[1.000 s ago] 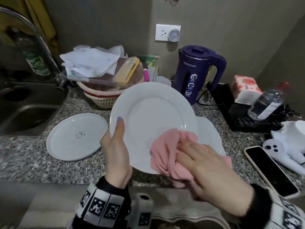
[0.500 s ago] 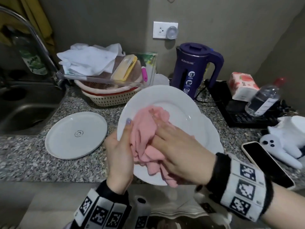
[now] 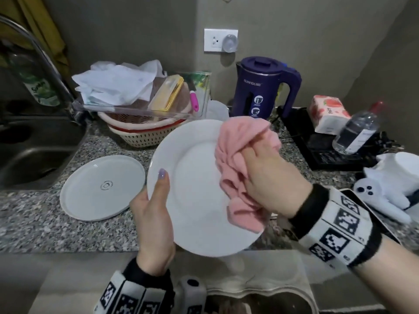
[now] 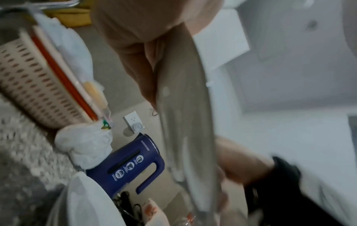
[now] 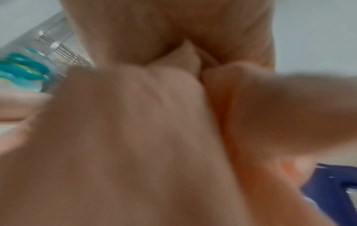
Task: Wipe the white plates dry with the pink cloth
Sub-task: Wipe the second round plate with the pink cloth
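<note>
My left hand point(image 3: 156, 214) grips the left rim of a large white plate point(image 3: 192, 189), thumb on its face, and holds it tilted above the counter edge. My right hand point(image 3: 269, 175) holds the bunched pink cloth point(image 3: 240, 155) and presses it against the plate's upper right part. The cloth covers the fingertips. A second white plate point(image 3: 102, 186) lies face down on the counter to the left. In the left wrist view the held plate point(image 4: 185, 122) shows edge-on with my fingers point(image 4: 139, 64) behind it. The right wrist view is blurred, filled by my hand and cloth point(image 5: 135, 130).
A sink point(image 3: 34, 150) is at the left. Behind the plate stand a basket point(image 3: 145, 134) with a clear tray, and a blue kettle point(image 3: 260, 87). A stovetop point(image 3: 322, 146), tissue pack, water bottle point(image 3: 356, 130), white toy point(image 3: 390, 186) and phone are at the right.
My right hand has swept the pink cloth from the plate's lower right, across its left middle, up to its upper right. My left hand still grips the rim.
</note>
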Tool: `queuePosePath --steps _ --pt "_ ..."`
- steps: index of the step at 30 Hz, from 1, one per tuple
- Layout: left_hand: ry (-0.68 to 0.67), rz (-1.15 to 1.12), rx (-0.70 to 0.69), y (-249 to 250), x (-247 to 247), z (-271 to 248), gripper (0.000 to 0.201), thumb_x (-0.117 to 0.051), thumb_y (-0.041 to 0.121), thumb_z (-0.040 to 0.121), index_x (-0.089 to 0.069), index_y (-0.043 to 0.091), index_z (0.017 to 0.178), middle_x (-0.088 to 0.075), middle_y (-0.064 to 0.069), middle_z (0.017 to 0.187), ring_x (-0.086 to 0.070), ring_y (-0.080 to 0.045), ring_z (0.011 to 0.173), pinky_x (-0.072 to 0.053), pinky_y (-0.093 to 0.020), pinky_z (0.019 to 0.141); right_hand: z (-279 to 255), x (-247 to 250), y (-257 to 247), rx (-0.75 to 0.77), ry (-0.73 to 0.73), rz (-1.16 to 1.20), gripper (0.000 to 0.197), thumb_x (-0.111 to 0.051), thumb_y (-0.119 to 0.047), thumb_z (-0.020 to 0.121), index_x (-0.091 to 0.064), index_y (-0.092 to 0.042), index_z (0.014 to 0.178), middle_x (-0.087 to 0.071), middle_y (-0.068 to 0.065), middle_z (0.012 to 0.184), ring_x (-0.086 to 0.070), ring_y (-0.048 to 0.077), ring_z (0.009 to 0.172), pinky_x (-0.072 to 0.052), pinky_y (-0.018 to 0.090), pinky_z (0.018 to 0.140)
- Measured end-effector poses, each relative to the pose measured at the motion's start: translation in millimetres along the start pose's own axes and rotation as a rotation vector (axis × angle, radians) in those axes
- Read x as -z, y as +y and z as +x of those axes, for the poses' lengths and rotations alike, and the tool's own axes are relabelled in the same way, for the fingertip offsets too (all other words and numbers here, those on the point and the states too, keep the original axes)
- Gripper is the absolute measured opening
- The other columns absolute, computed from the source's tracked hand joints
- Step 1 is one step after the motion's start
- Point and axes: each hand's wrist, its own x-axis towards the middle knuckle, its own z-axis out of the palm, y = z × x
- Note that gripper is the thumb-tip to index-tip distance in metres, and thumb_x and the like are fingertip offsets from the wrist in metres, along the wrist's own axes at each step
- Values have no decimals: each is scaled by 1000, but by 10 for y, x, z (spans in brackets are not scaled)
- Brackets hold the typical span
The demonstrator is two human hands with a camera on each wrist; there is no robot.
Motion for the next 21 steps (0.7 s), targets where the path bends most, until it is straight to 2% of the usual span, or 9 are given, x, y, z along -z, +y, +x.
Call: queuePosePath --steps 2,5,8,11,13,14,16,18,21 --pt "10 -7 -2 25 -35 25 30 -53 20 97 -64 7 122 -73 1 113 -69 -13 102 -56 -27 86 -171 -43 -75 -8 -118 50 58 -31 -29 78 -49 -5 127 -50 24 125 -47 40 116 -40 44 94" --pt "-21 67 23 -36 -23 19 25 -56 25 96 -70 4 92 -73 -4 87 -67 -13 82 -56 -25 71 -572 -247 -578 292 -143 266 48 -56 -31 76 -54 -15 121 -59 21 119 -56 38 108 -46 41 88" --pt "-37 82 27 -70 41 -21 22 -54 20 97 -68 7 86 -73 3 77 -65 -7 69 -55 -28 65 -296 -275 -514 396 -55 309 45 -57 -16 74 -59 -20 119 -57 16 129 -46 42 126 -28 61 107" --pt "-42 7 19 31 21 -74 32 -53 19 97 -62 6 124 -71 -4 118 -68 -19 107 -55 -37 92 67 -133 -18 191 148 196 53 -38 -24 79 -55 -4 125 -53 27 125 -46 49 119 -28 63 104" --pt "-20 -18 -31 66 25 -69 39 -54 23 94 -58 8 130 -67 -3 126 -64 -21 115 -51 -41 98 89 -36 270 -23 157 335 52 -43 -27 83 -52 5 123 -55 23 119 -52 39 109 -38 43 98" --pt "-10 -36 -58 74 30 -64 40 -54 24 93 -59 9 130 -67 -1 125 -64 -20 115 -52 -40 97 45 -7 361 -123 125 528 43 -55 -25 85 -55 1 119 -59 14 117 -56 29 105 -41 34 93" --pt "19 -76 -86 65 18 -71 41 -54 25 91 -60 11 129 -68 2 124 -64 -19 115 -53 -37 96 -101 -31 397 -307 103 1096 25 -71 -14 83 -64 -11 106 -71 8 108 -67 19 96 -51 34 89" --pt "79 -118 -95 36 -27 -106 36 -54 25 92 -61 17 126 -69 6 121 -65 -15 113 -53 -36 95 -300 -192 266 -453 106 1559 20 -67 -7 82 -68 -6 102 -73 16 101 -71 27 92 -56 41 85" --pt "164 -215 -108 -5 -168 -123 18 -51 18 97 -65 29 102 -74 18 98 -70 -3 96 -57 -22 78 -553 -513 -115 -606 10 1981 43 -66 -16 76 -60 8 112 -66 33 104 -69 39 82 -59 45 63"
